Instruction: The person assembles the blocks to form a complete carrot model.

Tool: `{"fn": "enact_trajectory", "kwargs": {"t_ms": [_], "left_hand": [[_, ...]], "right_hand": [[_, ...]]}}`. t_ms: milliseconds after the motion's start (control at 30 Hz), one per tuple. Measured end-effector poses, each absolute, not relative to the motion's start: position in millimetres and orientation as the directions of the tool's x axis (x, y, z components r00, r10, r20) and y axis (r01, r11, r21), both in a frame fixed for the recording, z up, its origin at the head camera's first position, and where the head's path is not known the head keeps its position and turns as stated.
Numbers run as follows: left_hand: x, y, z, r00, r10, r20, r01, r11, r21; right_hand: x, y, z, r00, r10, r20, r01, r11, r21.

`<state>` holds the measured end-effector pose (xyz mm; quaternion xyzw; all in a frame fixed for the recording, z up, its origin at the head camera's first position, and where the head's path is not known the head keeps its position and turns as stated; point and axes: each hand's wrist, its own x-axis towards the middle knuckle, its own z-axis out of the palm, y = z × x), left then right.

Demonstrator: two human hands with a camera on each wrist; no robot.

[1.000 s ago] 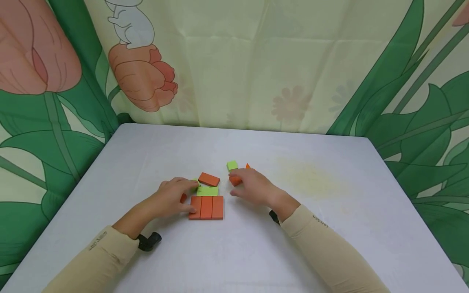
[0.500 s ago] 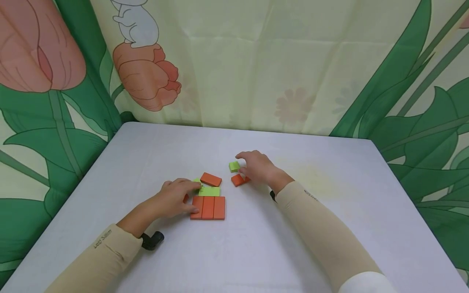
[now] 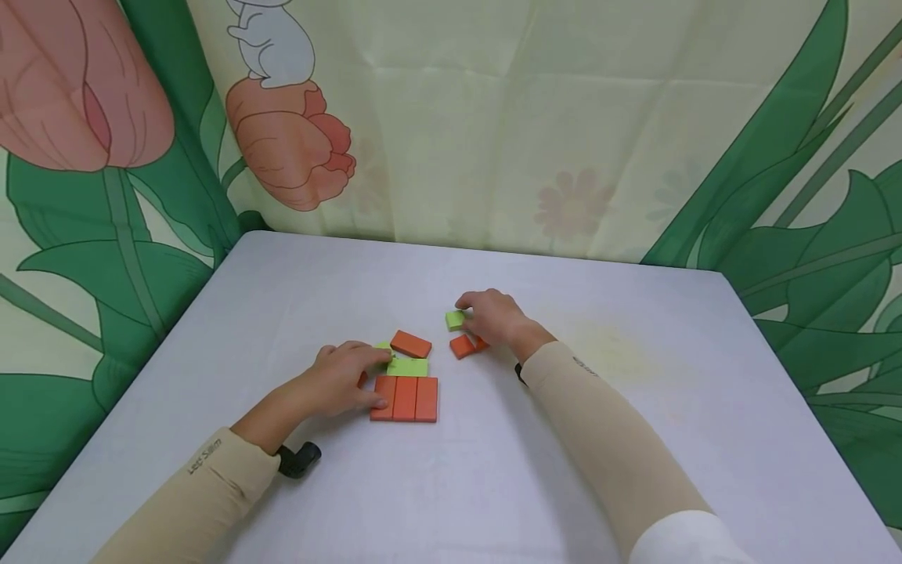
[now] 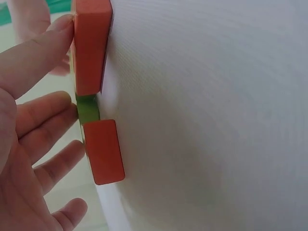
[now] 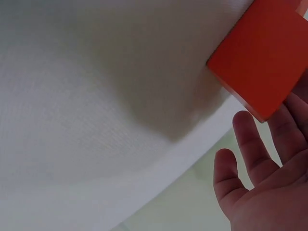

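Note:
Three orange-red blocks [image 3: 405,399] lie side by side, a flat green block [image 3: 408,367] touching their far edge. My left hand [image 3: 340,381] rests on them, its thumb on the leftmost block and its fingertips near the green blocks. In the left wrist view the left hand [image 4: 33,130] has its fingers spread beside the red blocks [image 4: 104,152]. My right hand [image 3: 496,317] has thumb and forefinger around a small green block [image 3: 454,320]. The right wrist view shows the right hand [image 5: 264,173] behind an orange block [image 5: 264,57], other fingers loosely extended.
An orange-red block [image 3: 411,344] lies slantwise behind the flat green one. Right of it, short of the right hand, are a small orange block [image 3: 462,346] and a partly hidden orange piece [image 3: 481,343]. The white table [image 3: 366,501] ends at a printed curtain [image 3: 451,157].
My right hand has gone from the small orange block to the green block farther back. The left hand has stayed at the row of blocks. The head view has shifted slightly.

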<state>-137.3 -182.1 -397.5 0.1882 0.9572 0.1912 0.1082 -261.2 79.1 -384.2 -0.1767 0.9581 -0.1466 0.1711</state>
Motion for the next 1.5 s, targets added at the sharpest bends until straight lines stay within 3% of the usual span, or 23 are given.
{"fn": "enact_trajectory", "kwargs": {"t_ms": [400,700,833,1500], "left_hand": [[-137,-181,-396,-0.901,0.41,-0.14,0.329,0.858,0.393],[-139,-180,-396,-0.904,0.399,-0.152,0.318,0.867,0.384],[-140,-180,-396,-0.904,0.402,-0.146,0.323,0.866,0.382],[-137,-182,-393,-0.895,0.425,-0.139,0.343,0.852,0.395]], "right_hand": [[-254,82,-383,-0.895,-0.38,-0.233,-0.27,0.878,-0.396],[-230,80,-375,-0.823,-0.557,-0.113,-0.498,0.803,-0.326],[-217,79,-376,-0.805,-0.587,-0.079,-0.542,0.785,-0.301],[-202,65,-390,-0.829,-0.556,-0.054,-0.527,0.811,-0.254]]}}
